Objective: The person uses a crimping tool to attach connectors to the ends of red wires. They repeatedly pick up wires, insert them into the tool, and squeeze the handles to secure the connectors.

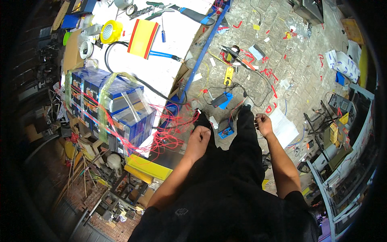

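My left hand (199, 139) is beside the loose ends of thin red wires (169, 130), its fingers curled; whether it grips a wire is not clear. My right hand (263, 124) hangs over the floor at my right, fingers loosely bent, with nothing visible in it. A taped battery pack of blue cells (127, 90) sits at the near corner of the white worktable (157, 72); the red wires run from its side. A black cable (151, 84) passes behind the pack. A yellow and red sheet (143, 38) lies over blue-sleeved leads (164, 55) ending in a metal lug.
Pliers (160, 12), a screwdriver (163, 34) and yellow tape (111, 31) lie on the table. On the floor are a soldering iron (242, 59), a yellow power strip (228, 76), a black adapter (219, 100), cords and red scraps. A blue rail (205, 48) edges the table.
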